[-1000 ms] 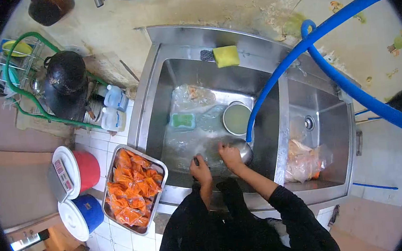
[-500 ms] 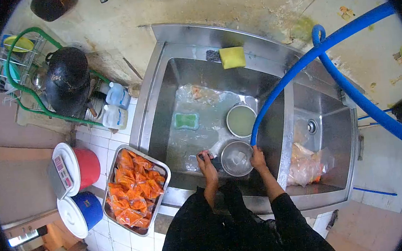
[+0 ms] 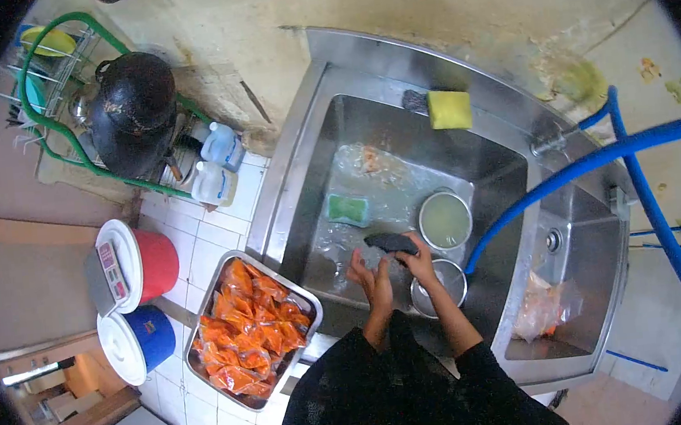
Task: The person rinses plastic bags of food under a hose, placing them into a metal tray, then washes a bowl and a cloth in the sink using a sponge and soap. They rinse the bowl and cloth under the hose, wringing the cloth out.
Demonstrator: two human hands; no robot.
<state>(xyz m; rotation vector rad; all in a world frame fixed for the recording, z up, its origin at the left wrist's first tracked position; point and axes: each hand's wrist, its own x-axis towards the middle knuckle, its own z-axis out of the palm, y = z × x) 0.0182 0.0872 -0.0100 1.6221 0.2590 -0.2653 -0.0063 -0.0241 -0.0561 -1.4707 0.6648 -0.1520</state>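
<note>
Dark pad (image 3: pixel 389 243) runs left to right, right end clamped in right hand (image 3: pixel 420 263); left hand (image 3: pixel 376 285), open, just nearside.

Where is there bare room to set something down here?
The metal ledge between the yellow sponge and the tap looks bare, as do white tiles between the red bucket, jugs and tray. The larger basin is crowded around the left hand, right hand, dark pad, green sponge and two bowls.
</note>
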